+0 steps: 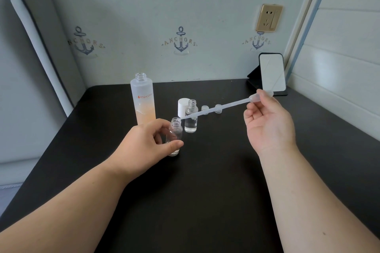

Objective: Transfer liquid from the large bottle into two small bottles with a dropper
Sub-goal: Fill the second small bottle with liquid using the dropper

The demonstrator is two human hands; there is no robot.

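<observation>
A tall frosted bottle (143,100) with peach liquid stands uncapped at the back left of the black table (205,191). My left hand (141,146) grips a small clear bottle (174,135) standing in front of it. A second small bottle (191,118), holding clear liquid, stands just behind and to the right. My right hand (267,123) pinches the bulb of a clear plastic dropper (226,107). The dropper slants down to the left, its tip just above the mouth of the gripped bottle.
A white cap (183,107) stands behind the second small bottle. Two small clear caps (205,109) (218,108) lie to its right. A phone (271,74) leans on a stand at the back right, near the wall. A padded headboard borders the table's left.
</observation>
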